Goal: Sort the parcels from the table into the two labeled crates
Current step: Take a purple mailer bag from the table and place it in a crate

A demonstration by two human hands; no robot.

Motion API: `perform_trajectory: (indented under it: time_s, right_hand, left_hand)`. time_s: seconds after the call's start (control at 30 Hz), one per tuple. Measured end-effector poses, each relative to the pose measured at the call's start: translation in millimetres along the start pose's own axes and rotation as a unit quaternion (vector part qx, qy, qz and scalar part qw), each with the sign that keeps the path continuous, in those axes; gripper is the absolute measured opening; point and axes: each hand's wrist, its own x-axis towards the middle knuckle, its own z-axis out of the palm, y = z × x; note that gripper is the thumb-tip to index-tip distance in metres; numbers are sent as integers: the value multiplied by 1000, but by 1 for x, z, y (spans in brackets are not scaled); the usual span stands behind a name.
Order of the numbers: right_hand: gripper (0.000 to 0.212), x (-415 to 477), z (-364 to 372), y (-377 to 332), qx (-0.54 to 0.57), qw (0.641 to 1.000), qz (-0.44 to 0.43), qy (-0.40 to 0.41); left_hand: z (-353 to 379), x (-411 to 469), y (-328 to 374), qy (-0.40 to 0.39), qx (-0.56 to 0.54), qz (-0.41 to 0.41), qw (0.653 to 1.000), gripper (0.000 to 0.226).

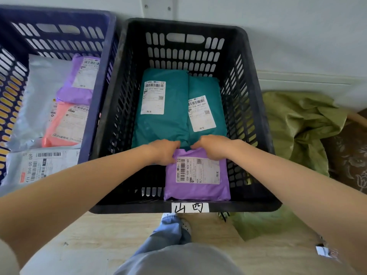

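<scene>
Two grips: left hand [163, 153] and right hand [212, 147], fingers curled on purple parcel [196, 190] far edge; soft, light, likely slippery.

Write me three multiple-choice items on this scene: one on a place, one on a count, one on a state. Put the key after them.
1. Where is the purple parcel that the hands hold?
A. In the blue crate.
B. On the floor.
C. In the black crate, at its near wall.

2. How many teal parcels lie in the black crate?
A. One.
B. Two.
C. Four.

3. What are the left hand and the right hand doing?
A. Both grip the purple parcel's far edge.
B. Both hang idle.
C. Both lift a teal parcel.

Key: 1 C, the parcel sits inside the black crate just behind its labelled near wall. 2 B, two teal parcels lie side by side beyond it. 3 A, the fingers of both hands curl over its far edge.
</scene>
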Motion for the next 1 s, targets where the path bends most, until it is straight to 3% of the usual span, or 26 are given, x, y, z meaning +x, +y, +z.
perform_trajectory:
  time_s: [0.17, 0.23, 0.33, 0.73, 1.0]
  right_hand:
    - [96, -19, 6, 4, -43, 996, 17, -77]
    - [106, -22, 8, 3, -48, 993, 24, -110]
    - [110, -23, 9, 2, -45, 989, 31, -135]
    - [102, 1, 36, 3, -84, 979, 30, -185]
    - [106, 12, 51, 5, -93, 966, 41, -239]
  left_hand:
    - [-2, -14, 9, 84, 242, 32, 966, 55]
    - [-5, -17, 11, 50, 253, 100, 961, 69]
    - [-8, -21, 14, -40, 266, 158, 950, 73]
    - [12, -4, 18, -151, 288, 148, 934, 72]
    - [28, 4, 19, -176, 309, 150, 923, 76]
